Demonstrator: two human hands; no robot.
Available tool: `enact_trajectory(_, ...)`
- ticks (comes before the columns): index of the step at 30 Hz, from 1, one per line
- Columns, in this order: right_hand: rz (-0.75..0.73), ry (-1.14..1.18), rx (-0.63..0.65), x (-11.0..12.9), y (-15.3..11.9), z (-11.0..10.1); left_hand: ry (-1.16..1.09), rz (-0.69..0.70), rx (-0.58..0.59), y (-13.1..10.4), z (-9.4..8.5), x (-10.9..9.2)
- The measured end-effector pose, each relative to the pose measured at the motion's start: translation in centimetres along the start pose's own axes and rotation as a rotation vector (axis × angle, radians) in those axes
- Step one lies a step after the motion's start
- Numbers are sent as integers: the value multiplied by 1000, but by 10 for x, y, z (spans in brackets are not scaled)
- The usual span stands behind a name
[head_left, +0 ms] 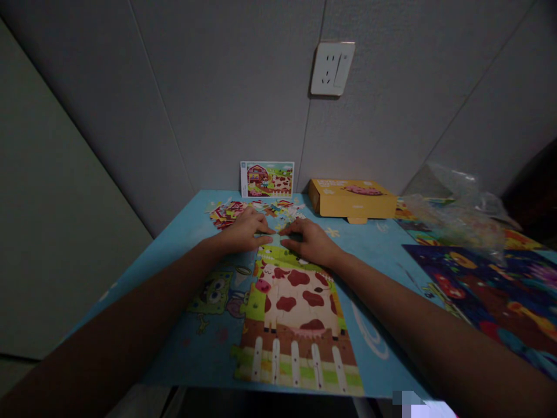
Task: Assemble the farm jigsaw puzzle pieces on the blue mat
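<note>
A partly assembled cow puzzle (300, 307) lies on the blue table (169, 261), with a white fence along its near edge. At the puzzle's far edge, my left hand (250, 230) has thumb and fingertips close together. Facing it, my right hand (308, 241) is posed the same way, its fingertips almost meeting those of the left. Whatever small piece may be between the fingertips is too small to make out. Loose puzzle pieces (224, 213) are piled beyond my hands. The reference picture (267, 179) leans upright on the wall behind them.
An orange box (354, 198) sits at the back right. Beside it is a crumpled clear plastic bag (461, 209), partly over colourful sheets. A dark blue picture (487, 290) covers the right side. The wall, with a socket (333, 68), borders the table's far edge.
</note>
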State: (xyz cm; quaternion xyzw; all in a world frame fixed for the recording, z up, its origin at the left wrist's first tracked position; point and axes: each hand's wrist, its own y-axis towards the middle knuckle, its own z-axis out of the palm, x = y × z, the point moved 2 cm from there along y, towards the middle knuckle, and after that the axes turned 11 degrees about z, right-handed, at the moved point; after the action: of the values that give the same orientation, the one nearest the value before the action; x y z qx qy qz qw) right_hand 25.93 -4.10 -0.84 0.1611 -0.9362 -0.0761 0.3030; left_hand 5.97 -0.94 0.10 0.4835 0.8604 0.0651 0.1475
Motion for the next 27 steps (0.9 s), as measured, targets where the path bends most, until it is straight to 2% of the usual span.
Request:
enact_trajectory(11, -9, 3, -6, 0, 1, 0, 32, -5, 16, 1, 0, -1)
enact_trajectory(18, -116, 39, -2, 4, -1, -2, 15, 22, 31, 1, -2, -7)
enact_trajectory(27, -148, 63, 9, 2, 1, 0, 2, 14, 50, 3, -3, -8)
